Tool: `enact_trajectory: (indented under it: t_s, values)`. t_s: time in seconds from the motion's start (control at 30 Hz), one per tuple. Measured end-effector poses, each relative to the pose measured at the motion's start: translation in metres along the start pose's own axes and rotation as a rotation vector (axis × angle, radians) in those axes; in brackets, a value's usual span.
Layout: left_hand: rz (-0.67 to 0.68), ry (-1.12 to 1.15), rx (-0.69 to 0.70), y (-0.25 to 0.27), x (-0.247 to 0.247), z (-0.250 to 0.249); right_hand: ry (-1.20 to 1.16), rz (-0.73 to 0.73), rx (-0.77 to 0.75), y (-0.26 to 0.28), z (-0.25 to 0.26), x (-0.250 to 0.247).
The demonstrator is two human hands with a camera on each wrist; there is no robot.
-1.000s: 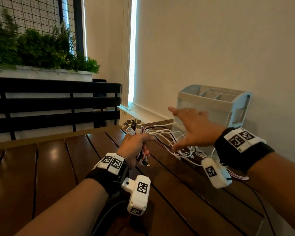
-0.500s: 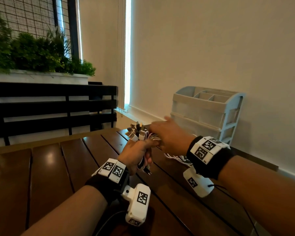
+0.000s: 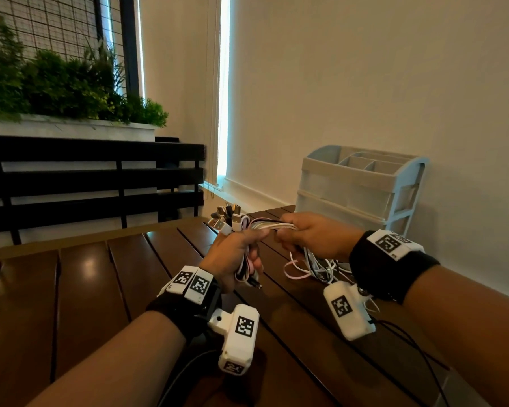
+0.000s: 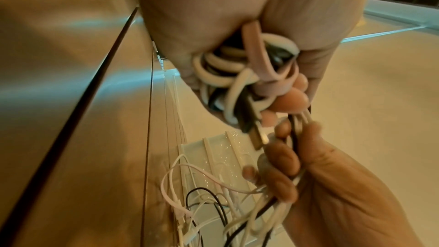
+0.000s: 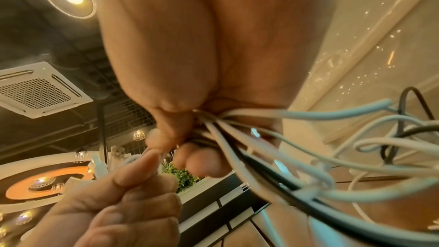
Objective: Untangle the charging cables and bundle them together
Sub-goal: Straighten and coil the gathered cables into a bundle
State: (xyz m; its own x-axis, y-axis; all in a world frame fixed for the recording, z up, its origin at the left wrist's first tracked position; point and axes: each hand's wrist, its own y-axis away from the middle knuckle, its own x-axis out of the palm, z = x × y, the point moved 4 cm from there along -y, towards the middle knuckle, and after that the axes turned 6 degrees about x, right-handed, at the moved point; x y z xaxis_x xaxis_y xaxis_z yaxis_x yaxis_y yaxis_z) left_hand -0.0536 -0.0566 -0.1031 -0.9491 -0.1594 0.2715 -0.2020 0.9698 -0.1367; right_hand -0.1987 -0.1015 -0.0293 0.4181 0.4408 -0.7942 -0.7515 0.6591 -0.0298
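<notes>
A bunch of white, pink and black charging cables (image 3: 272, 226) runs between my two hands above the wooden table (image 3: 100, 277). My left hand (image 3: 235, 254) grips the looped part of the bunch (image 4: 237, 74), with several plugs (image 3: 227, 218) sticking up past its fingers. My right hand (image 3: 315, 239) is closed round the same strands (image 5: 213, 129) just to the right of the left hand. The loose tails (image 3: 312, 268) hang below it in a tangle on the table (image 5: 356, 176).
A pale plastic desk organiser (image 3: 362, 189) with drawers stands against the wall behind my right hand. A dark slatted bench back (image 3: 91, 183) and a planter with greenery (image 3: 65, 89) lie beyond the table's far edge.
My right hand was open and spread above the loose cables a second ago. It has since come left to the bunch and closed round the strands beside my left hand.
</notes>
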Motion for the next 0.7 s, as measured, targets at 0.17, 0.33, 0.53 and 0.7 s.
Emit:
enact_trajectory:
  t_s: [0.17,0.33,0.53,0.7]
  values:
    - [0.064,0.034,0.017,0.002,0.004,0.0,-0.107,-0.025,0.043,0.003,-0.001,0.0]
    - [0.125,0.021,0.001,0.004,0.013,0.005,-0.037,-0.161,-0.015,-0.007,0.0,0.002]
    - [0.051,0.077,-0.049,0.005,0.015,0.008,-0.13,-0.186,-0.013,-0.013,0.001,0.013]
    - [0.094,0.161,-0.023,0.009,0.024,0.004,-0.265,-0.16,0.035,-0.009,-0.001,0.026]
